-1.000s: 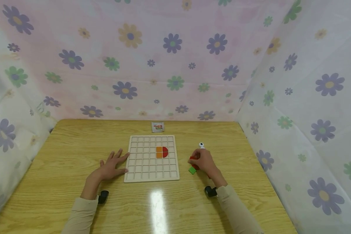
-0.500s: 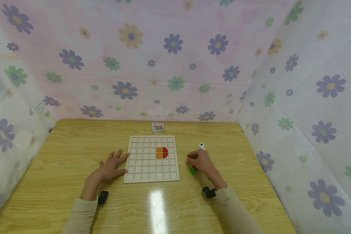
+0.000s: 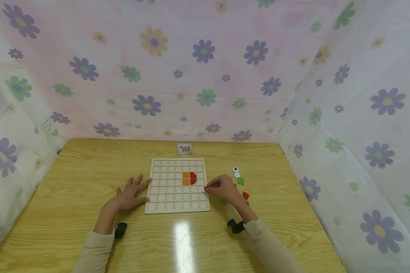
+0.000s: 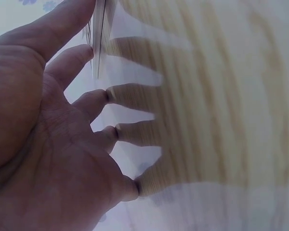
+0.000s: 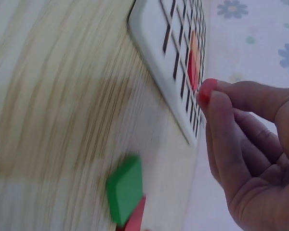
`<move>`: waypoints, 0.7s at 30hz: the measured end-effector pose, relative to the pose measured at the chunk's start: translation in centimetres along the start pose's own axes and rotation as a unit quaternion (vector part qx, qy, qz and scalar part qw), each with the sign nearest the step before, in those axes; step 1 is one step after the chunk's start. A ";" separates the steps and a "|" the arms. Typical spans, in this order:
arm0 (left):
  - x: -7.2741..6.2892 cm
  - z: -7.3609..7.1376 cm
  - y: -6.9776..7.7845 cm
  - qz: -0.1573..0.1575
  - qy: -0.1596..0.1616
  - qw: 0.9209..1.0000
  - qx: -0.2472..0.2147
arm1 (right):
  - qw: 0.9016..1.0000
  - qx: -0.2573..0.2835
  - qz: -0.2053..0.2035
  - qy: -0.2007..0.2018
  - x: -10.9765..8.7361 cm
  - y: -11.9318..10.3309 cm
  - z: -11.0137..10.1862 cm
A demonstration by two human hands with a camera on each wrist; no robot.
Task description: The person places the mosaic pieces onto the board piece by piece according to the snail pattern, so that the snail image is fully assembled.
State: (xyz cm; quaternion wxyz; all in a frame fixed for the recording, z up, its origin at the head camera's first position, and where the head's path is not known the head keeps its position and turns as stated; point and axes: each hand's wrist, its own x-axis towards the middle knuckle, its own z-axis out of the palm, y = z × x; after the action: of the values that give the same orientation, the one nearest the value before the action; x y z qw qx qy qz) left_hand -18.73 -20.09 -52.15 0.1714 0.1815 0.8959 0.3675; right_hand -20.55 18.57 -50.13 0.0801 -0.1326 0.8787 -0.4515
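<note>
My right hand (image 3: pixel 224 187) pinches a small red piece (image 5: pixel 207 88) between thumb and fingertips, over the right edge of a wooden grid board (image 3: pixel 167 196). The piece's full shape is hidden by the fingers. With fingers spread, my left hand (image 3: pixel 127 195) rests on the table, its thumb and index fingertip at the board's left edge. On the board, two orange squares (image 3: pixel 186 178) lie beside two red quarter-round pieces (image 3: pixel 193 178), which together form a half disc. Below the right hand, a green piece (image 5: pixel 125 188) lies on the table.
Right of the board lie a white eye piece (image 3: pixel 235 170), a white round piece (image 3: pixel 237 175), a green square (image 3: pixel 240 181) and several red pieces (image 3: pixel 246 195). A small picture card (image 3: pixel 184 148) lies behind the board. Flowered cloth (image 3: pixel 205 76) walls in the table (image 3: pixel 89 163).
My right hand has lifted a red piece from the loose pieces and carried it left to the board's edge, uncovering more pieces behind it. The left hand has stayed put.
</note>
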 end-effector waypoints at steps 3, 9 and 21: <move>0.0 0.0 0.0 -0.001 0.001 1.000 0.001 | 1.000 0.030 0.001 -0.007 0.6 -0.4 0.9; -0.1 0.0 0.1 0.001 0.003 1.000 -0.001 | 0.999 0.044 0.004 0.025 2.1 -1.1 3.0; -0.1 -0.1 0.3 0.002 0.006 1.000 -0.001 | 0.995 0.089 0.011 0.045 4.4 -2.5 5.0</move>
State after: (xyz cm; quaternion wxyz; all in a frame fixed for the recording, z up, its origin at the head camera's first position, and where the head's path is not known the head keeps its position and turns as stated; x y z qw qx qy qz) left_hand -18.66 -20.04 -51.86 0.1656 0.1815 0.8962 0.3695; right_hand -23.08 12.00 -51.09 0.0564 -0.0947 0.8390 -0.5328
